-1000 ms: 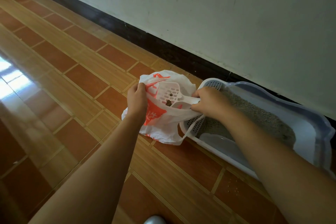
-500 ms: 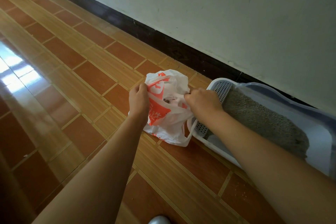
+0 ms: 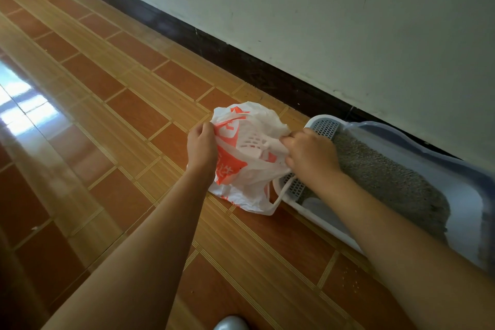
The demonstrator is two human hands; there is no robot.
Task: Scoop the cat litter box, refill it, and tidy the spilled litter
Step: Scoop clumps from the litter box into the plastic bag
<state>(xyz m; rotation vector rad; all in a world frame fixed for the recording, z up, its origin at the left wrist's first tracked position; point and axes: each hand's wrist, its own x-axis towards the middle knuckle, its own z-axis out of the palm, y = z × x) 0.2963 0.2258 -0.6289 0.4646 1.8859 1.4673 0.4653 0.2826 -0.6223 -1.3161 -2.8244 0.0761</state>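
head view: left hand (image 3: 201, 148) pinches plastic bag (image 3: 241, 179), right hand (image 3: 310, 155) grips scoop (image 3: 253, 140) inside it.

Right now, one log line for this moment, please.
left hand: grips bag edge | right hand: holds scoop in bag | litter box: beside bag

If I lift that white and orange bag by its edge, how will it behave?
Probably floppy: the plastic bag is crumpled and sags where the left hand grips it. Likely light, thin film, though the scoop the right hand holds inside props it. Its loose handle loop may snag on the litter box.
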